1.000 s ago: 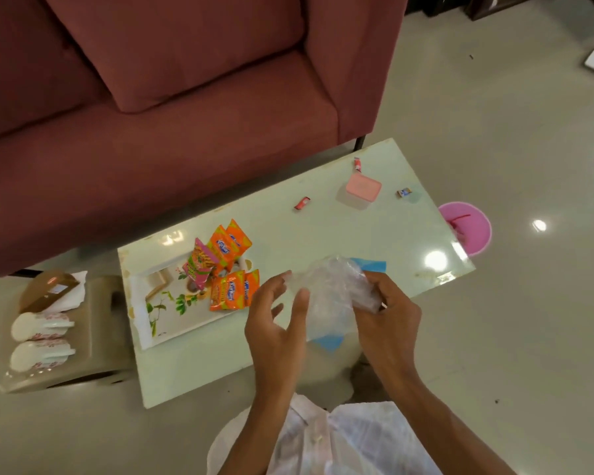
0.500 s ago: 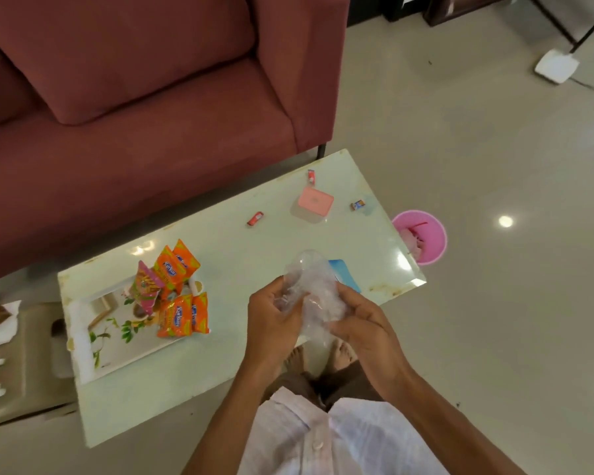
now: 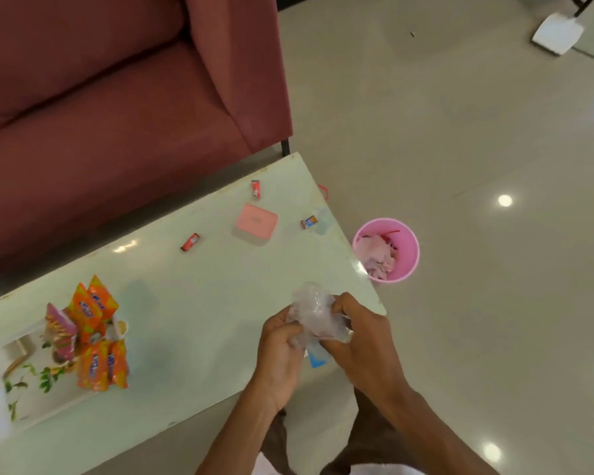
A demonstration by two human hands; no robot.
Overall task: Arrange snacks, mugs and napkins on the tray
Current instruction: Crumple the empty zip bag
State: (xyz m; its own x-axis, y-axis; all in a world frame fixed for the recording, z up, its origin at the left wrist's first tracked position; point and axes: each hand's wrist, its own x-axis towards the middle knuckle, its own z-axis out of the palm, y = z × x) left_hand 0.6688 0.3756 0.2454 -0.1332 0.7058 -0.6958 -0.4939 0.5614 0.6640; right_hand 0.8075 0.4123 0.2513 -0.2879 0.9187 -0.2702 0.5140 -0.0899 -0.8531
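Both hands crumple a clear plastic bag (image 3: 312,311) above the near right corner of the pale green table (image 3: 192,296). My left hand (image 3: 279,351) grips its left side, my right hand (image 3: 360,341) its right side. A blue item (image 3: 317,358) shows just below the bag. At the table's left end lies a white floral tray (image 3: 31,389) carrying several orange snack packets (image 3: 100,365) and a pink snack packet (image 3: 60,332). A white mug (image 3: 119,329) peeks out behind the packets.
A pink box (image 3: 257,220) and three small wrapped candies (image 3: 190,242) lie on the far part of the table. A pink bin (image 3: 386,249) with crumpled waste stands on the floor past the table's right end. A maroon sofa (image 3: 117,114) runs behind the table.
The bag has been squeezed from a spread sheet into a tighter ball between both hands. The view has swung to the right, toward the pink bin.
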